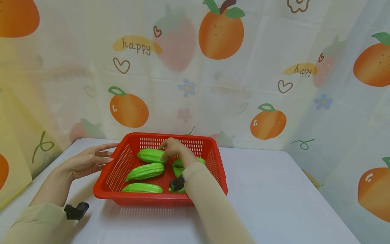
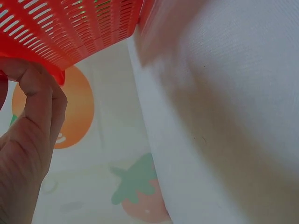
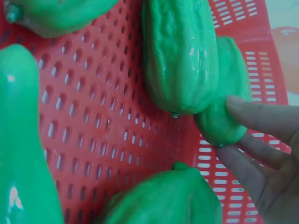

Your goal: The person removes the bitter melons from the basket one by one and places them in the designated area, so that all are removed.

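Several light green bitter melons lie in a red plastic basket (image 1: 220, 169) with slotted walls. My right hand (image 1: 176, 149) reaches into it and grips the bitter melon (image 1: 150, 155) at the back left by its right end. In the right wrist view the thumb (image 3: 247, 111) lies on top of that melon (image 3: 224, 84) and the other fingers are at its underside. Another ridged melon (image 3: 180, 56) sits in front of it. My left hand (image 1: 86, 161) touches the left side of the basket at its rim, with its fingers loosely extended.
The basket stands on a white-covered table (image 1: 259, 189). Behind it hangs a pale curtain (image 1: 222, 88) printed with oranges. In the basket, one melon (image 1: 145, 171) lies mid-left, another (image 1: 142, 187) at the front left, and more are partly hidden by the right arm.
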Demonstrator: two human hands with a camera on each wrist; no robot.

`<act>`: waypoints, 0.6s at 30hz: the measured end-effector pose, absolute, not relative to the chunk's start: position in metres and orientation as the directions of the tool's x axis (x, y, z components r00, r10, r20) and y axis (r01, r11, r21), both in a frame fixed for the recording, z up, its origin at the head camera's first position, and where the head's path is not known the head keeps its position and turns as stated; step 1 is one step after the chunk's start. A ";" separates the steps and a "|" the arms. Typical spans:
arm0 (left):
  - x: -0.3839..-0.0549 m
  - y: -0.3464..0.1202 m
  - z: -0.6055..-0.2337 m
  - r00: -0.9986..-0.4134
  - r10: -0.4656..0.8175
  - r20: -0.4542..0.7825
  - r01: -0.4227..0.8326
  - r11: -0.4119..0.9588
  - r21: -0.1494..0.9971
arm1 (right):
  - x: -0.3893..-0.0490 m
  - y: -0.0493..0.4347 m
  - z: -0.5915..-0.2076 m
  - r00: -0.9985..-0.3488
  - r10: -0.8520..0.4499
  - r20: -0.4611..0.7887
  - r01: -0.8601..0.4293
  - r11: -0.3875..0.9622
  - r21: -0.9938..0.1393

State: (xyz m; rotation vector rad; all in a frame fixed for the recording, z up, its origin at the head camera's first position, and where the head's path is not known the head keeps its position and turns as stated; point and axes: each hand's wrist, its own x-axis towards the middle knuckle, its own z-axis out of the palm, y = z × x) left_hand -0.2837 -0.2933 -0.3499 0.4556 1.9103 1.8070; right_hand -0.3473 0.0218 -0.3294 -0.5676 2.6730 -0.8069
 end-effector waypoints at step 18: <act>-0.285 -0.295 -0.348 -0.841 0.531 -0.109 -0.061 0.108 0.992 | -0.348 0.024 -0.310 -0.888 -0.436 -0.148 -0.257 0.736 -0.626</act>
